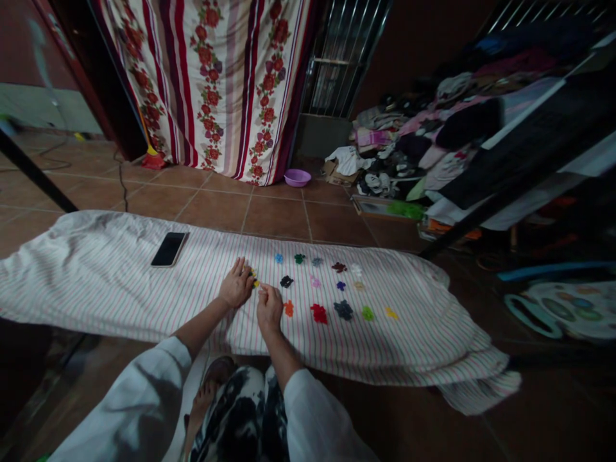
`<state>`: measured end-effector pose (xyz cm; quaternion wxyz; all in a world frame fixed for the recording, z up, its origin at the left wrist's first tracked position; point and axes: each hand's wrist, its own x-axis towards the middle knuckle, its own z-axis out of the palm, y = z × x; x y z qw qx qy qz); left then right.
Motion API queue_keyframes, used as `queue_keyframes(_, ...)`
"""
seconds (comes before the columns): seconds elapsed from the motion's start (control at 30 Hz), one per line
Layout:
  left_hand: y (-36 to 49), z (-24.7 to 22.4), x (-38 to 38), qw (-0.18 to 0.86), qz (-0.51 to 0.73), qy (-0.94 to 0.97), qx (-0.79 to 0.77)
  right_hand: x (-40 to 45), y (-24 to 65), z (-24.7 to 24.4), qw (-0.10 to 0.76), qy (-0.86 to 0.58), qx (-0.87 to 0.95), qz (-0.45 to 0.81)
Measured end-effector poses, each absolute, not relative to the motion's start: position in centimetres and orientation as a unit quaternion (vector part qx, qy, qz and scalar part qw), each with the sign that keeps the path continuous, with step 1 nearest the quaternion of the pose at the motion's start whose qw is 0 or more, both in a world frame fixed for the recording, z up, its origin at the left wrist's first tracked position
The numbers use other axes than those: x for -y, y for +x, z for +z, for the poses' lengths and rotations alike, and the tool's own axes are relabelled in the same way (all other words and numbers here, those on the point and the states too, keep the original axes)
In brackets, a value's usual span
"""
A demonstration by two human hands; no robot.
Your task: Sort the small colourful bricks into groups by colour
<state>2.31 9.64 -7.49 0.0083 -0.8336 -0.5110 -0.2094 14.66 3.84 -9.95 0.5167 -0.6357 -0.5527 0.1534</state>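
My left hand lies with its fingers spread on the striped cloth, touching a few small yellow pieces. Close to its right, my right hand has its fingers drawn together at those pieces; what they hold, if anything, is too small to tell. Small piles sorted by colour sit to the right, among them orange, black, red, dark grey, lime green and light blue.
A phone lies on the cloth at left. Beyond are a purple basin, a floral curtain and a large heap of clothes. Dark bars rise beside the cloth.
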Motion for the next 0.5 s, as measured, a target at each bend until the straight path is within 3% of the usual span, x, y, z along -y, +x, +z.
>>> queue_keyframes(0.5,1.29,-6.72,-8.76,0.001,-0.191,-0.857,0.479,-3.86,14.59,-9.81,0.520,-0.631,0.556,0.145)
